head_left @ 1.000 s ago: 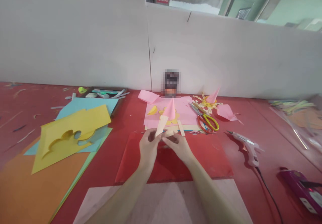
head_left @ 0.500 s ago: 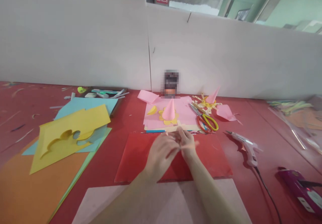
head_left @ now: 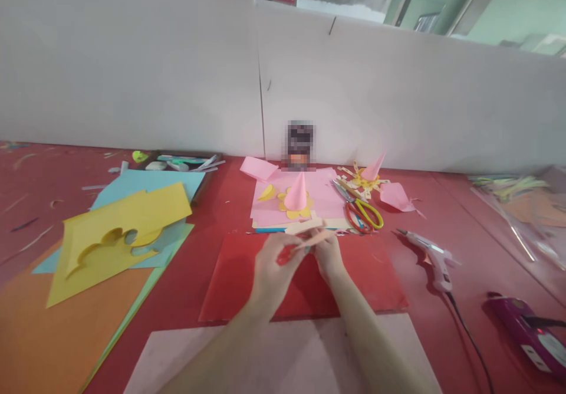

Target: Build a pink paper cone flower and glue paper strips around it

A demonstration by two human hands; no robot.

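Note:
Over a red board (head_left: 247,296), my left hand (head_left: 272,267) pinches one end of a pale peach paper strip (head_left: 315,238). My right hand (head_left: 329,256) has its fingers closed at the other end of the same strip. Just behind it shows another cream strip (head_left: 305,226); whether it is a fold of the same piece I cannot tell. Beyond my hands, a pink paper cone (head_left: 295,193) stands upright on a yellow paper flower (head_left: 292,212), on pink sheets (head_left: 327,196). Scissors (head_left: 360,208) with red and yellow handles lie right of the cone.
To the right are a glue gun (head_left: 435,258) with its cord and a purple power strip (head_left: 526,329). Cut yellow paper (head_left: 84,240) lies over blue and orange sheets at left. A second pink cone (head_left: 374,168) leans at the back. A white partition (head_left: 398,99) borders the table.
My hands have drawn slightly apart. The peach strip, mostly hidden before, now shows raised between them. The other things on the table stay as they were.

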